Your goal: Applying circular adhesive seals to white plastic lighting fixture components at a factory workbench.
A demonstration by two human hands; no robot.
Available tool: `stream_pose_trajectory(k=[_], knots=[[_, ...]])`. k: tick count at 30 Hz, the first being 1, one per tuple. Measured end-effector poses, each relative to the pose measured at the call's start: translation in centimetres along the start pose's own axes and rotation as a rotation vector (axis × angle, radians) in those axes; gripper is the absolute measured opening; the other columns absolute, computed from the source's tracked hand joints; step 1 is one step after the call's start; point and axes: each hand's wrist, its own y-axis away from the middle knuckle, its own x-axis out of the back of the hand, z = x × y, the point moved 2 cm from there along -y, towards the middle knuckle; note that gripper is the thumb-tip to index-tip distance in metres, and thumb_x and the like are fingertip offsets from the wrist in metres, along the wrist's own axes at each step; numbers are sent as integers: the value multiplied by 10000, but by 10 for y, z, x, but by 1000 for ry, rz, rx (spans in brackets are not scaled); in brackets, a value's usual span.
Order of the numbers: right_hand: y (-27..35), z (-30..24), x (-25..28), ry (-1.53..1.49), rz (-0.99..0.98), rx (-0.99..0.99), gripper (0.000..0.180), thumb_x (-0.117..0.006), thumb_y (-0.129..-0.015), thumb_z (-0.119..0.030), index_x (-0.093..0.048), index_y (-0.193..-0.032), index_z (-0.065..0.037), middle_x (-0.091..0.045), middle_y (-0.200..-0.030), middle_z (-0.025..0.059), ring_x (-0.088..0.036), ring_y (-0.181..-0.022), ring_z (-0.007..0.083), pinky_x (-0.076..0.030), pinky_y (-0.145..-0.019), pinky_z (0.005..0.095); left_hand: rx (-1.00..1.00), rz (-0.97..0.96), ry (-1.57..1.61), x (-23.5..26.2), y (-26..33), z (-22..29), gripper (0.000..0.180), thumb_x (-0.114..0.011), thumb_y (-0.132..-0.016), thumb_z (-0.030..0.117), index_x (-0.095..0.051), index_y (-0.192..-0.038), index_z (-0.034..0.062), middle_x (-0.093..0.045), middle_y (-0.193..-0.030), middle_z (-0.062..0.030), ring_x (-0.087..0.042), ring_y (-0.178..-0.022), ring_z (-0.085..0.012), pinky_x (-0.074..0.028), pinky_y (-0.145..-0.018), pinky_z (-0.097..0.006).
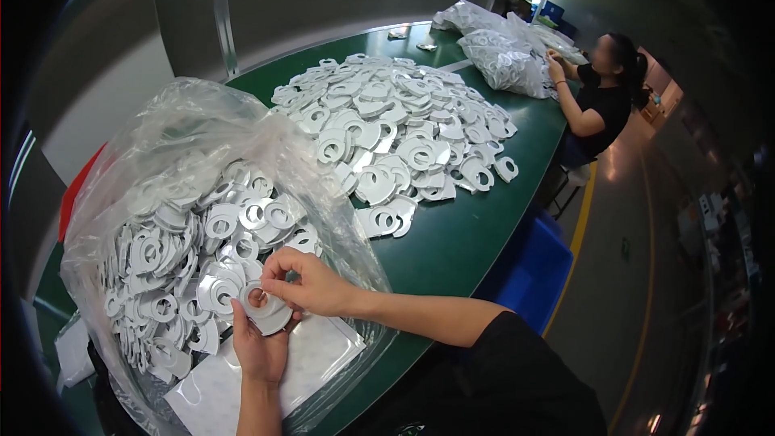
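Note:
My left hand (260,351) holds a white flat plastic ring piece (268,313) from below, just in front of an open clear plastic bag (186,129). My right hand (311,282) pinches the same piece from above, fingers at its round hole. The bag is full of several identical white ring pieces (186,258). Beneath my hands lies a white flat sheet (242,379) inside the bag's mouth.
A large heap of the same white pieces (395,125) covers the green table (452,250) further back. More filled clear bags (504,56) lie at the far end, where another person (601,97) sits working. A blue bin (533,266) stands by the table's right edge.

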Motion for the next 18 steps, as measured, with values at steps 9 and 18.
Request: stream_pose_trajectory(k=[9,18], knots=[[2,8,-5,14,-42,-20,127,-580,-910,-118,-534,-897,0,-435,-1054,53,-542,-599,75,-491,-478,212,2,-76,-32,14,-3,-1,515,-262,-980,530,-525,-1040,92,-585,-1079,-86,-581,-930,-214,-478,-710,-368],[3,8,-6,52,-16,26,142,-589,-906,-141,-552,-881,-7,-475,-1003,46,-566,-615,88,-469,-453,198,16,5,-89,6,0,-1,573,-250,-968,560,-516,-1116,74,-583,-1108,-90,-585,-947,-217,-486,-742,-352]])
